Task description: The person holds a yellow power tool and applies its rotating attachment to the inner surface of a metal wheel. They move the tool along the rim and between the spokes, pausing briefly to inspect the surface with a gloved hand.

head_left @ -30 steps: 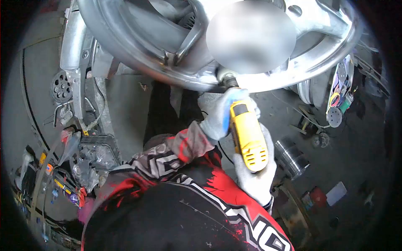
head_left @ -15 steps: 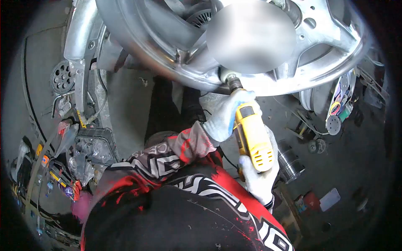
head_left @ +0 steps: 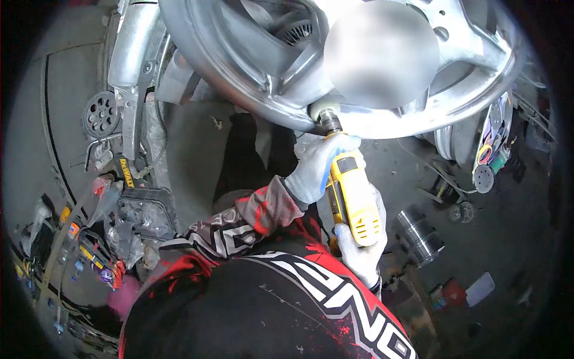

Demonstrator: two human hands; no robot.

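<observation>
A yellow drill [head_left: 354, 200] is held in both gloved hands, its nose pointing up toward a large silver alloy wheel [head_left: 388, 124]. The small round pad [head_left: 323, 109] in its chuck touches the lower lip of the wheel, left of the blurred patch. My left hand [head_left: 314, 170] wraps round the drill's front end, just behind the chuck. Lower down, my right hand [head_left: 363, 246] is closed on the rear grip; its fingers are partly hidden by the body. The middle of the wheel is hidden by the blurred patch.
A silver metal arm [head_left: 133, 66] stands left of the wheel. Below it are a perforated disc [head_left: 100, 113], a black tray [head_left: 146, 209] with plastic bags and several tools. To the right lie a shiny metal cylinder [head_left: 420, 235] and a long strip [head_left: 491, 134] with coloured items.
The drill and both hands have shifted slightly left along the wheel's lip, the pad still against it. My view has moved a little, so the surroundings appear farther right.
</observation>
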